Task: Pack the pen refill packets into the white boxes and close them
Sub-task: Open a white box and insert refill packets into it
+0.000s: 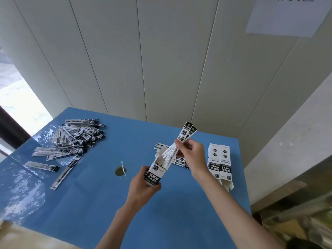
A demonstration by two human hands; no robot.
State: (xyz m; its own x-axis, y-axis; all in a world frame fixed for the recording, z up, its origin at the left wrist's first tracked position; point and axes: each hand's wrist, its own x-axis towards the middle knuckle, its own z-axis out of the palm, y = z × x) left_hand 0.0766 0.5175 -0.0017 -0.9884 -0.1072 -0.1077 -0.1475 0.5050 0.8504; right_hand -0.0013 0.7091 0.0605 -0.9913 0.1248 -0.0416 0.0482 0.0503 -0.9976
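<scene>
Left hand (142, 186): I see it clamped around the white box (156, 174) — flap end up.
Right hand (191, 155): pinching refill packets (177, 147) — lower ends inside the box mouth.

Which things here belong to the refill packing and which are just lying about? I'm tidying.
Job:
held open white box
refill packets going in
loose packet pile
two boxes lying at the right
packets behind the hand

Lying about:
paper sheet on the wall
round table hole
</scene>
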